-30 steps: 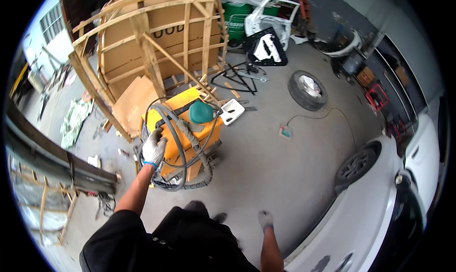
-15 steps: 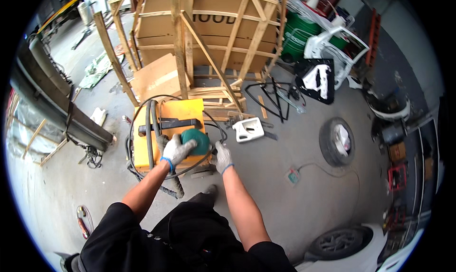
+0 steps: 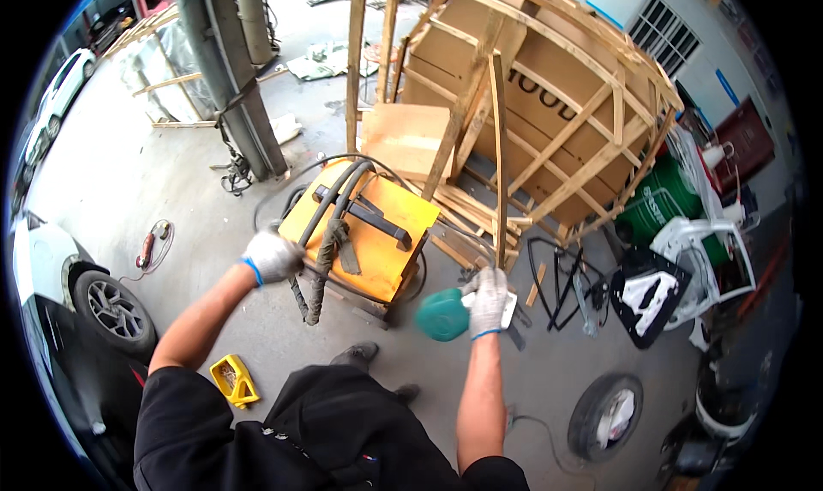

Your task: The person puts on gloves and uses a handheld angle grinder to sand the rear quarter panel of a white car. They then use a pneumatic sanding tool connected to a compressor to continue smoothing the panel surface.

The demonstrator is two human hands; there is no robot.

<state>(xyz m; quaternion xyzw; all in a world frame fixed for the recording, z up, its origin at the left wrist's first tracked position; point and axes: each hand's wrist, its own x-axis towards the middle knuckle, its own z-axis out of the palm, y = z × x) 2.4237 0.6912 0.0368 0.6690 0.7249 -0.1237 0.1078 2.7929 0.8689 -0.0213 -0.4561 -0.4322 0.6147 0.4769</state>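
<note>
Head view: green rounded piece (image 3: 441, 313) already held off the yellow machine (image 3: 377, 261), beyond its near corner, clamped in right hand (image 3: 489, 302) fingers. Left hand (image 3: 276, 258) at left edge, finger closure can't be told. Wrapped hose (image 3: 328, 251) left draped on top.

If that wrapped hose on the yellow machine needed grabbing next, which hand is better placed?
Probably the left hand: it is close to the wrapped hose on the yellow machine. The right hand is farther off and holds a green rounded object.
</note>
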